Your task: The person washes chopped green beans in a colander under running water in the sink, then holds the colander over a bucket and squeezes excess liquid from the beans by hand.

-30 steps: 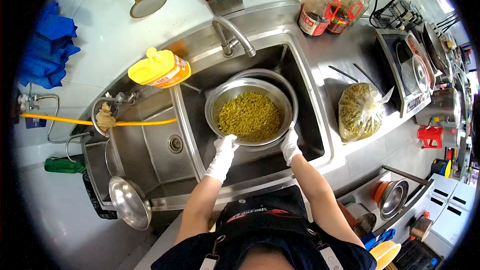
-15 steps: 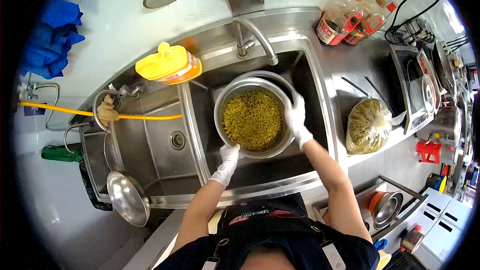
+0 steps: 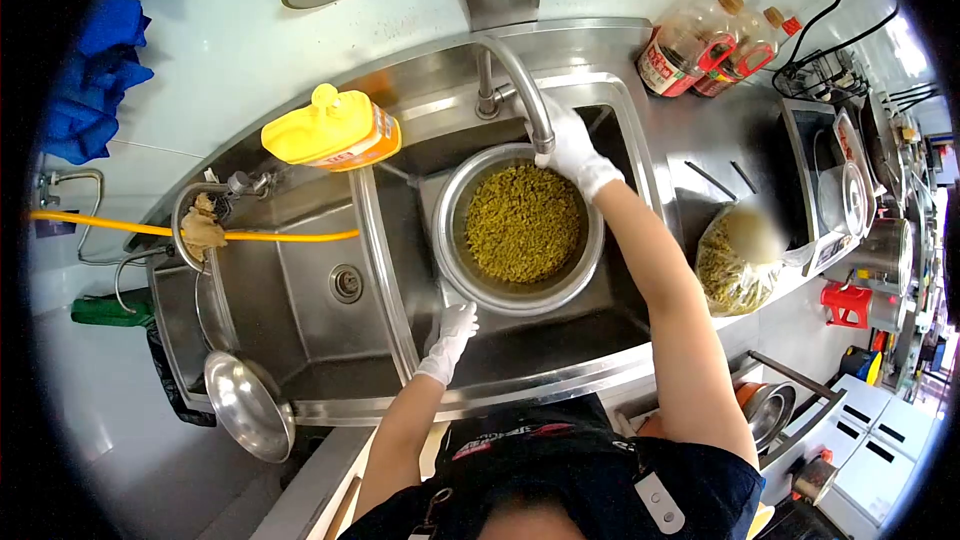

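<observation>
A steel bowl point(image 3: 455, 260) stands in the right-hand sink basin, with green beans or seeds point(image 3: 522, 223) inside it. My left hand point(image 3: 452, 335), in a white glove, is just off the bowl's lower left rim, fingers partly spread and nothing seen in them. Behind the faucet point(image 3: 522, 85), near its spout, is my gloved right hand point(image 3: 573, 148); its fingertips are partly hidden by the spout, so its grip does not show. No water is seen running from the spout.
A yellow jug point(image 3: 330, 130) stands by the sink divider point(image 3: 380, 260). On the right counter are a stuffed plastic bag point(image 3: 730, 275) and bottles point(image 3: 670, 60). A cleaver point(image 3: 500, 8) is on the wall behind. Another steel bowl point(image 3: 245, 405) sits at the lower left.
My right hand has left the bowl's right rim and risen to the faucet. My left hand has come off the rim. The bowl has shifted right and now covers the second bowl's rim.
</observation>
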`<action>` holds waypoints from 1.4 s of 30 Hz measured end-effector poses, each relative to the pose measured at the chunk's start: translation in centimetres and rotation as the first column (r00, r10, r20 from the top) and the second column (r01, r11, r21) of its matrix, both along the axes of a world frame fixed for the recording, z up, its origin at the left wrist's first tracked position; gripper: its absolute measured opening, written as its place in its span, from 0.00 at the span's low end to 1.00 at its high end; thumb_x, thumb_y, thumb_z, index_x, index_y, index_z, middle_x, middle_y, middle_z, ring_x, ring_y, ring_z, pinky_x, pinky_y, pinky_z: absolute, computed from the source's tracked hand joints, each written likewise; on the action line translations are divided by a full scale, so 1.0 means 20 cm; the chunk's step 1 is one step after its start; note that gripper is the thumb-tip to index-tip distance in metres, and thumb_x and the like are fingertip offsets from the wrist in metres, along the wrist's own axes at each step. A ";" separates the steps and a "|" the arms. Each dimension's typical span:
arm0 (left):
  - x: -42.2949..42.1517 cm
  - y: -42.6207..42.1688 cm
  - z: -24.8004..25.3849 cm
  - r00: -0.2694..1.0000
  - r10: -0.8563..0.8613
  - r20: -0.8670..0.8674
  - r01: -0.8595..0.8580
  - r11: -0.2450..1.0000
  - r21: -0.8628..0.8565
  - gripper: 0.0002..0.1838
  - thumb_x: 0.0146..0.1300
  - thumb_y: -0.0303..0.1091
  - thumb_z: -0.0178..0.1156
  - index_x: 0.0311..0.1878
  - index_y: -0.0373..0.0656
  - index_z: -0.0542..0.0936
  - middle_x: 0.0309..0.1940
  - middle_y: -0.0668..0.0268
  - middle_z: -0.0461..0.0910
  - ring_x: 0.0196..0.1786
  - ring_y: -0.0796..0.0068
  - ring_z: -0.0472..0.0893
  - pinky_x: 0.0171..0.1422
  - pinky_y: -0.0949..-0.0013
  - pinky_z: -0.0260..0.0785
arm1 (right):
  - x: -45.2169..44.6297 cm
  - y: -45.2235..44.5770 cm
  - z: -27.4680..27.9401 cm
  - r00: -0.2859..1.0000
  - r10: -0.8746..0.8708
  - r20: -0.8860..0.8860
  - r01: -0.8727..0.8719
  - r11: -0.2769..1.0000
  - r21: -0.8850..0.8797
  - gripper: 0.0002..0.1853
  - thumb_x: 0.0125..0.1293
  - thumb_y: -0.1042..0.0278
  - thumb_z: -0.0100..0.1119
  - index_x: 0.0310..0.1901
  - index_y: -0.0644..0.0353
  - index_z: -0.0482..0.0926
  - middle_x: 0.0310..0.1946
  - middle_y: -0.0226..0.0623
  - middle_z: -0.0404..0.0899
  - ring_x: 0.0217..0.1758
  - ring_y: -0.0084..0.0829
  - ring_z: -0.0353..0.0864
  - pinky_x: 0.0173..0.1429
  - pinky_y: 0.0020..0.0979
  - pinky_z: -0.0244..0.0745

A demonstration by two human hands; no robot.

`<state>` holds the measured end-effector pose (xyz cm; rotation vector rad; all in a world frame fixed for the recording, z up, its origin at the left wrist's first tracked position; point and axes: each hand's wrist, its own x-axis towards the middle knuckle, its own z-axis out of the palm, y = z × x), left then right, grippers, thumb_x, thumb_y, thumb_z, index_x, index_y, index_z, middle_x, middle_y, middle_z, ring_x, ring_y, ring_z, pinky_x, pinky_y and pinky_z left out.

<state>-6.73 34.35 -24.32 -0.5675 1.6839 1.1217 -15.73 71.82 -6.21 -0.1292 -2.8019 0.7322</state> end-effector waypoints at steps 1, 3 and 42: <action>-0.01 0.00 0.02 1.000 0.010 0.015 -0.010 1.000 0.029 0.21 0.63 0.43 0.58 0.50 0.36 0.73 0.30 0.60 0.79 0.23 0.71 0.78 0.23 0.71 0.70 | 0.06 -0.01 -0.10 0.999 -0.011 -0.036 0.014 0.995 0.100 0.27 0.56 0.69 0.54 0.60 0.59 0.66 0.61 0.43 0.67 0.67 0.37 0.63 0.70 0.39 0.57; -0.01 0.07 0.06 0.999 -0.015 -0.043 0.017 0.999 0.044 0.19 0.63 0.41 0.57 0.48 0.34 0.74 0.31 0.59 0.79 0.23 0.70 0.78 0.24 0.71 0.70 | 0.11 0.00 -0.22 0.997 -0.073 -0.013 0.074 0.974 0.215 0.27 0.60 0.68 0.51 0.63 0.57 0.64 0.65 0.45 0.63 0.70 0.36 0.60 0.71 0.39 0.54; -0.33 1.38 0.17 0.900 0.071 0.431 -0.417 0.434 0.799 0.23 0.69 0.40 0.40 0.15 0.52 0.65 0.11 0.74 0.64 0.16 0.71 0.66 0.22 0.70 0.62 | 0.51 -0.16 -0.55 0.634 -0.640 0.435 0.315 -0.301 -0.900 0.08 0.68 0.67 0.49 0.35 0.61 0.75 0.30 0.31 0.76 0.35 0.24 0.72 0.43 0.26 0.68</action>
